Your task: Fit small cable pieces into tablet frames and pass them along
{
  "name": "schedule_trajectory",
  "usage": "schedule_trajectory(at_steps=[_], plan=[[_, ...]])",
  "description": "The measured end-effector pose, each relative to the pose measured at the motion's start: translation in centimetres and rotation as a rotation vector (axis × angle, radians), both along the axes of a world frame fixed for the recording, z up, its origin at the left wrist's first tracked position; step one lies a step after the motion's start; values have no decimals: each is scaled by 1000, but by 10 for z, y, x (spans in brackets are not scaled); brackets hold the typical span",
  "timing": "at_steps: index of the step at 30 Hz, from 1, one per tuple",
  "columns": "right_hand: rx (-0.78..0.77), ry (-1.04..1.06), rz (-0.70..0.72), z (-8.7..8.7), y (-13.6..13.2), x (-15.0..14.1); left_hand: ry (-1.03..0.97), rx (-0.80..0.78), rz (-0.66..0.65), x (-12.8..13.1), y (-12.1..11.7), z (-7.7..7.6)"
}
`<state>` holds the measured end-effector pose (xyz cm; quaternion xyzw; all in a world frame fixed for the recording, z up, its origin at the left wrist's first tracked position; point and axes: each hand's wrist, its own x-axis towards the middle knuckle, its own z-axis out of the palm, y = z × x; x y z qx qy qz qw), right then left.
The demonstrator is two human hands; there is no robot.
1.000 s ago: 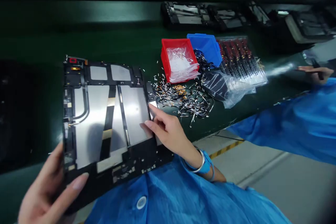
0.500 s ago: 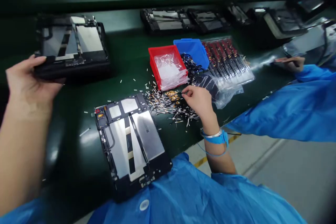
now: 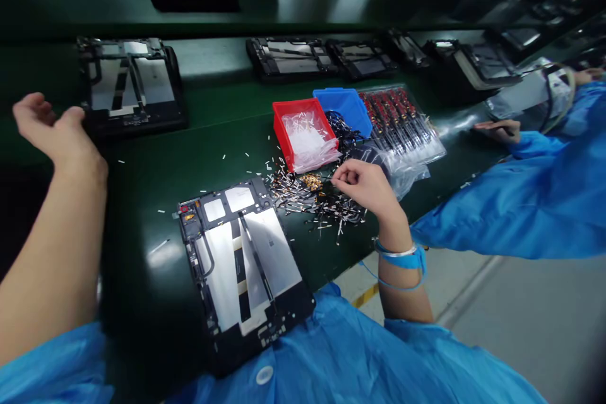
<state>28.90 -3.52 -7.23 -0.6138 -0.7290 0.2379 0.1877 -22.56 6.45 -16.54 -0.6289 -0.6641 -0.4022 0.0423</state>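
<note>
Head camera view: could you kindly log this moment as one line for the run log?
left hand: open, beside far tablet frame | right hand: over scattered metal pieces | near tablet frame: flat on green mat

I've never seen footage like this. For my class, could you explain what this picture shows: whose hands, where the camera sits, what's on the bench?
This is one view from a camera worn on the person's head, looking forward and down, so the two bare arms coming in from below are the wearer's own. The left hand is open, beside a dark tablet-like frame. The right hand hovers over a heap of small scattered metal pieces; whether its fingertips pinch one is too small to tell. A blue strap circles that wrist. On the green bench lie another frame with silver panels, a red bin, a blue bin and a clear tray of red-and-black strips. At the right is a co-worker's hand in a blue sleeve.
</note>
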Motion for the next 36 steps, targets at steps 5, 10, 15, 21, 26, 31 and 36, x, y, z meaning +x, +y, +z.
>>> schedule_trajectory(at_steps=[5, 10, 15, 21, 26, 31, 36], plan=[[-135, 182, -141, -9, -2, 9, -265, 58, 250, 78, -58, 35], [-71, 45, -206, -7, -15, 10, -494, -61, -214, 161, -112, 78], [358, -13, 142, 6, -45, -16, -555, -282, -508, 207, -148, 92], [743, -82, 537, 7, -72, -57, -586, -581, -825, 233, -170, 98], [934, -94, 573, 9, -65, -68, -894, -937, -913, 239, -175, 95], [886, -15, 499, 7, -63, -83, -1030, -879, -838, 243, -179, 93], [789, 60, 450, 6, -68, -98, -920, -658, -774, 245, -182, 95]])
